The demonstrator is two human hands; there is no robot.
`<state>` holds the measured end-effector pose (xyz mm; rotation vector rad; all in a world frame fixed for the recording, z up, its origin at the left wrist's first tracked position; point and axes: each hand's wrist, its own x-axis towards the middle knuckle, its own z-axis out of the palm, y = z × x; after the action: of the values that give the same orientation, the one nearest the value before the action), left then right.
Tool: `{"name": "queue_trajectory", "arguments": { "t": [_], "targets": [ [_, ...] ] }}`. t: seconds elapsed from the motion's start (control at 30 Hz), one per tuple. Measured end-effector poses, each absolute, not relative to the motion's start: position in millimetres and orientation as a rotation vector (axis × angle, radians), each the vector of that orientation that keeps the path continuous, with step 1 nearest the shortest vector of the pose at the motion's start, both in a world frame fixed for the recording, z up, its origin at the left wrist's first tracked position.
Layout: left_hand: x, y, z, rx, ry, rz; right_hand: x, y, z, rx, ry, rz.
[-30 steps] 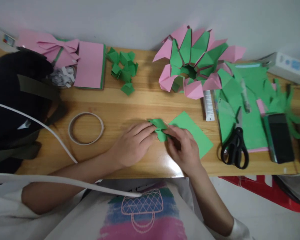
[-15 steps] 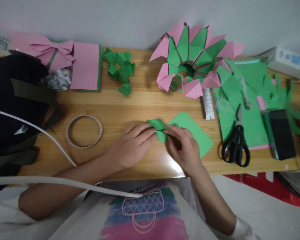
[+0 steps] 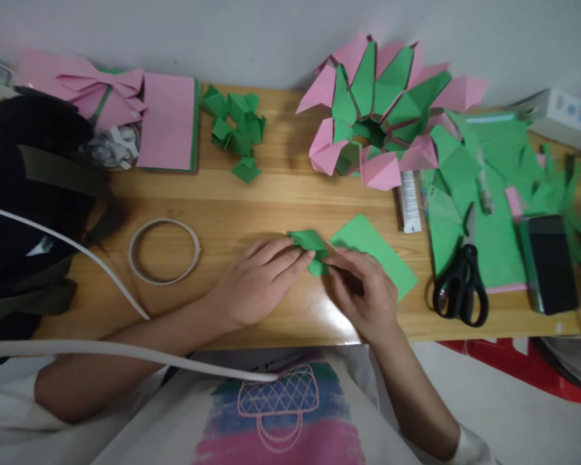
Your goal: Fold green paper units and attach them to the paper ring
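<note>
A small folded green paper piece (image 3: 308,239) lies on the wooden table in front of me. My left hand (image 3: 256,284) holds its left side down, fingers close together and their tips on the paper. At the paper's right edge, my right hand (image 3: 363,284) is closed, with thumb and index finger pinching the fold. Part of the piece is hidden under my fingers. Partly behind my right hand is a flat green paper square (image 3: 375,248). Several folded green paper pieces (image 3: 242,129) sit in a cluster farther back.
A pink and green paper flower (image 3: 382,119) stands by the wall, beside a glue tube (image 3: 410,200). On the right are black scissors (image 3: 462,278) and a phone (image 3: 549,265). To the left lie a tape roll (image 3: 134,258), a pink paper stack (image 3: 168,123) and a black bag (image 3: 33,168).
My right hand has shifted slightly right, away from my left fingers, still pinching the folded paper. My left hand has barely moved. The whole view has shifted a little.
</note>
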<state>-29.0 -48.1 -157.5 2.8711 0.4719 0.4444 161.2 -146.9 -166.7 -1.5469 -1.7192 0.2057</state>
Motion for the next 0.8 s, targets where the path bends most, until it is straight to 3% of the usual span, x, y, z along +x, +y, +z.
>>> {"name": "queue_trajectory", "arguments": {
  "t": [0.57,0.8],
  "targets": [
    [-28,-50,-157,2.818,0.496,0.415,161,-143,-144,-1.718,-1.551,0.568],
    [-28,-50,-155,2.820,0.508,0.441,157,-134,-144,-1.850,-1.713,0.480]
  ]
}}
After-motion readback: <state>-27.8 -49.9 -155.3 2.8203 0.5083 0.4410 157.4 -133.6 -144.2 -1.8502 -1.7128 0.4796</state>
